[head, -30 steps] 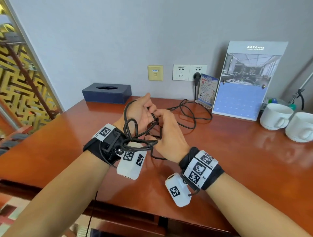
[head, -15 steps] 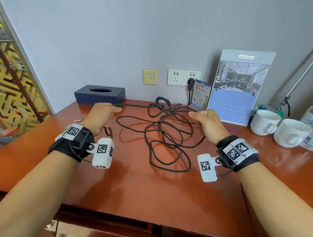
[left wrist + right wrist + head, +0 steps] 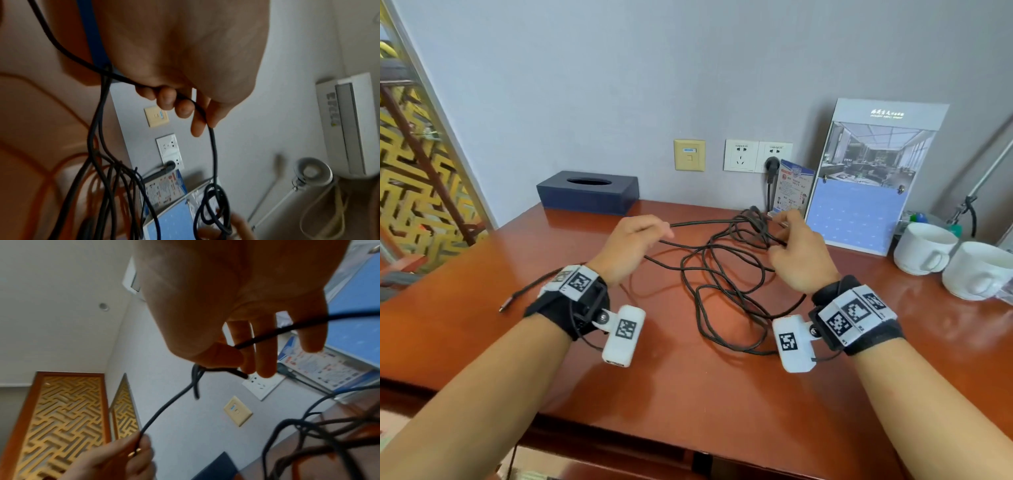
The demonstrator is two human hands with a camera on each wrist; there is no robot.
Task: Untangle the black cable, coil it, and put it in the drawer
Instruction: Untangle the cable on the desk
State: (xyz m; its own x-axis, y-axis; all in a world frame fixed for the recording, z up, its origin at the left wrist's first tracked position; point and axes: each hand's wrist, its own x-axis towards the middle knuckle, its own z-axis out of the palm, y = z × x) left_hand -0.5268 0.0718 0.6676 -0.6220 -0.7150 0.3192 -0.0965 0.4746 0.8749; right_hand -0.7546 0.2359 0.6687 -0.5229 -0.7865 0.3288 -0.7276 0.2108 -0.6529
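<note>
Cable (image 3: 722, 274) of the thin black kind lies in loose, crossing loops on the bench (image 3: 688, 394), its bulk between the two wrists and running back toward 12 o'clock, where a small knot (image 3: 755, 219) is bunched just in front of the right fingertips. One run stretches nearly straight from the left hand (image 3: 631, 245) across to that knot. The left hand has its fingers curled round this run, and the left wrist view shows the strand passing under the fingertips (image 3: 166, 99). The right hand (image 3: 796, 253) pinches a strand between thumb and fingers at the knot, the other fingers loosely spread. A free end with a small metal plug (image 3: 506, 304) lies at 9 o'clock beyond the left wrist.

By the look of it the cable is light, limp and fairly smooth, so it should slide through a loose grip but snag wherever loops cross. Pulling hard would likely tighten the knot; a better hold is probably right at the knot, easing one loop open, then feeding the free plug end back through. No drawer is clearly visible.
</note>
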